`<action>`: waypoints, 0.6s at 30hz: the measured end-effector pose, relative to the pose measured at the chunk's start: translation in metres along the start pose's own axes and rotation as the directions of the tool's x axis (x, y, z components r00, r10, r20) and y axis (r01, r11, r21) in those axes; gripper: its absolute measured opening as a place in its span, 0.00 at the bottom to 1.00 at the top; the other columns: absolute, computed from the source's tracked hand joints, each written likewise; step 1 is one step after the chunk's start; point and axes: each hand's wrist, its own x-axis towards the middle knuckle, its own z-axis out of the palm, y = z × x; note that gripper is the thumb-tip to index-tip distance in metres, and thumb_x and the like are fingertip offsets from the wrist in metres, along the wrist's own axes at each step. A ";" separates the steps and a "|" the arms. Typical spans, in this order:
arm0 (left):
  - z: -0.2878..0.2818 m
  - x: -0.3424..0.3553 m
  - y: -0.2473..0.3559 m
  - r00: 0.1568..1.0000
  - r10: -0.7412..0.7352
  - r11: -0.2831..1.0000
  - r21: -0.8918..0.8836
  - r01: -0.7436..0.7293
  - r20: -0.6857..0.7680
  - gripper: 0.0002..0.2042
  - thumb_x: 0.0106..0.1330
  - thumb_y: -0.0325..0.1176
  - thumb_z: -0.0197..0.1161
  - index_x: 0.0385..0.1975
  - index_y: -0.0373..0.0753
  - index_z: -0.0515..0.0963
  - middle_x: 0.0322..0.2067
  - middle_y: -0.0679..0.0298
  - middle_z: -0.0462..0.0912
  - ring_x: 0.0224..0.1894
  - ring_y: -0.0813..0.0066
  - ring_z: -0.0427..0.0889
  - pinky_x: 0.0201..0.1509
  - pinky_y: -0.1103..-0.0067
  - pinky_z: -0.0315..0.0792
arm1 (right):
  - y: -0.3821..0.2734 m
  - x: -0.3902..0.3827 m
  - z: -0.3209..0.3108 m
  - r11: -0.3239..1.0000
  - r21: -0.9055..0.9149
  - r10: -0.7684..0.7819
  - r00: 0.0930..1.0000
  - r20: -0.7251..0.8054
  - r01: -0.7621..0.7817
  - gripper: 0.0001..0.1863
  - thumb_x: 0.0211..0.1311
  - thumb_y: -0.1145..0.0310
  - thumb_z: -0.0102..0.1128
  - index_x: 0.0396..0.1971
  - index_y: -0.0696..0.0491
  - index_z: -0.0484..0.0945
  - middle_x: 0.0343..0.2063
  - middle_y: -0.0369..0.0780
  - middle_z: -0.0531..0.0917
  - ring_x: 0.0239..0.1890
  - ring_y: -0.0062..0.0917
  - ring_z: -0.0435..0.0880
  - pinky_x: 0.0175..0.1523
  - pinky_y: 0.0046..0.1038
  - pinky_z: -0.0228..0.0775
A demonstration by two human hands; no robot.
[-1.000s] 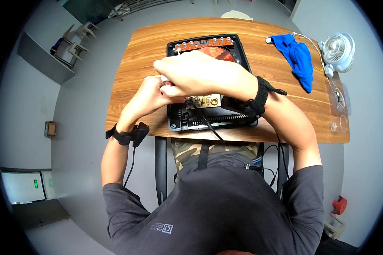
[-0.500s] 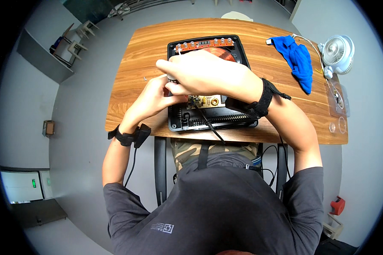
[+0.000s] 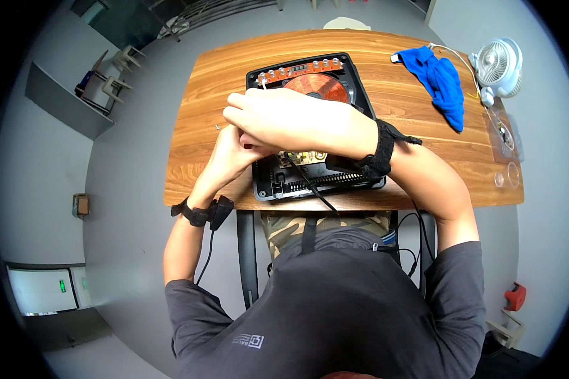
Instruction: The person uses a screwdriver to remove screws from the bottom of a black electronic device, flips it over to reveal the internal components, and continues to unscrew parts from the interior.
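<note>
An opened induction cooker's black housing (image 3: 367, 104) lies on the table in front of me. Inside it show a round copper coil (image 3: 335, 88), a red circuit strip (image 3: 278, 74) along the far edge and a pale power board (image 3: 306, 158) nearer me. My right hand (image 3: 269, 117) is closed over the housing's left side, its fingers curled around something I cannot make out. Just below and touching it, my left hand (image 3: 231, 155) has its fingertips pressed together, mostly hidden beneath the right. A small screw (image 3: 217, 127) lies on the wood to the left.
The wooden table (image 3: 202, 82) carries a blue cloth (image 3: 439, 82), a white fan (image 3: 499, 66) and a clear plastic tray (image 3: 499, 136) on the right. A black cord (image 3: 313, 184) runs from the housing over the near edge. Black straps (image 3: 380, 151) circle my wrists.
My right hand has turned and shifted slightly left, uncovering more of the coil. A dark-and-white piece seen in its grip before is now hidden. The view has tilted slightly.
</note>
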 end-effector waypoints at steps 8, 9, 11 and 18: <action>-0.005 -0.008 -0.014 0.988 0.145 0.988 0.042 -0.147 0.047 0.20 0.61 0.31 0.76 0.48 0.28 0.79 0.41 0.58 0.88 0.45 0.72 0.86 0.49 0.75 0.80 | 0.007 -0.004 0.000 0.991 0.077 -0.112 0.994 0.016 0.110 0.13 0.65 0.63 0.63 0.39 0.58 0.76 0.39 0.44 0.78 0.44 0.38 0.80 0.46 0.37 0.78; -0.006 -0.008 -0.011 0.994 0.087 0.994 0.057 -0.090 0.059 0.16 0.61 0.29 0.76 0.45 0.29 0.81 0.38 0.60 0.88 0.44 0.73 0.86 0.49 0.76 0.80 | 0.008 -0.004 0.000 0.990 0.078 -0.122 0.993 -0.005 0.122 0.14 0.66 0.61 0.63 0.39 0.57 0.76 0.38 0.44 0.78 0.44 0.38 0.81 0.45 0.37 0.78; -0.004 -0.009 -0.002 0.996 -0.029 0.996 0.091 0.022 0.082 0.09 0.62 0.25 0.75 0.39 0.29 0.85 0.32 0.65 0.88 0.44 0.75 0.87 0.49 0.77 0.81 | 0.003 -0.001 0.001 0.999 -0.022 -0.027 1.000 -0.011 0.027 0.16 0.67 0.58 0.62 0.38 0.58 0.77 0.37 0.44 0.80 0.41 0.39 0.83 0.43 0.38 0.79; 0.007 -0.008 0.009 0.999 -0.013 0.968 0.252 0.002 0.040 0.09 0.60 0.26 0.77 0.37 0.31 0.86 0.30 0.67 0.87 0.34 0.82 0.81 0.39 0.79 0.76 | -0.003 0.007 0.002 0.977 -0.118 0.191 0.976 0.104 -0.179 0.17 0.67 0.57 0.61 0.39 0.58 0.76 0.35 0.46 0.81 0.30 0.42 0.86 0.33 0.39 0.80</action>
